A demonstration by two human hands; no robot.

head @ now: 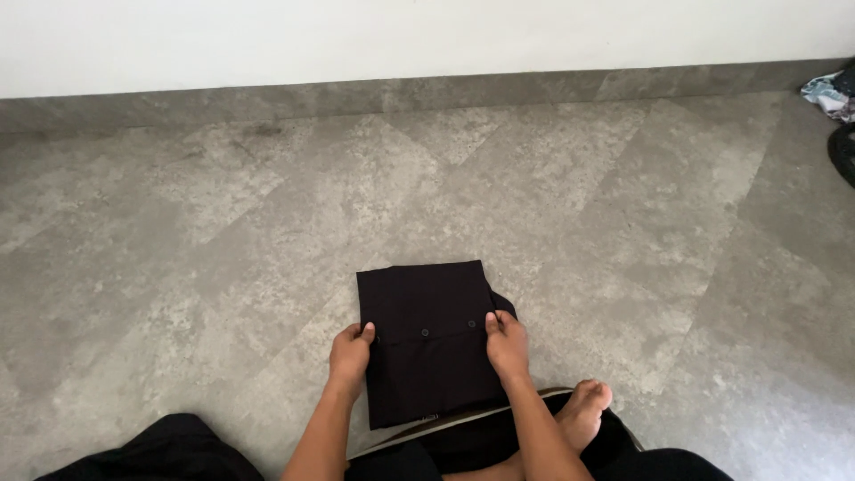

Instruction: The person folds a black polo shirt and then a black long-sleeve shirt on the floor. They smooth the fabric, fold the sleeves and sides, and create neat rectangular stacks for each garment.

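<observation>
A folded black shirt [430, 343] lies flat on the grey tiled floor [223, 232], just in front of the seated person. The left hand [350, 354] grips the shirt's left edge and the right hand [506, 345] grips its right edge, both about halfway down. On each hand the thumb lies on top of the cloth and the other fingers curl under the edge, pinching the fabric; those fingers are hidden, so how far they reach underneath cannot be told. Two small buttons show on the shirt between the hands. The shirt's near edge runs under a pale strip and is hard to follow there. A bit of dark fabric pokes out behind the right edge near the right hand.

A bare foot [583, 411] rests on the floor just right of the right forearm. Dark clothing [160, 450] is cut off at the bottom edge. At the far right, a crumpled light cloth [828, 93] and a dark object are only partly in view.
</observation>
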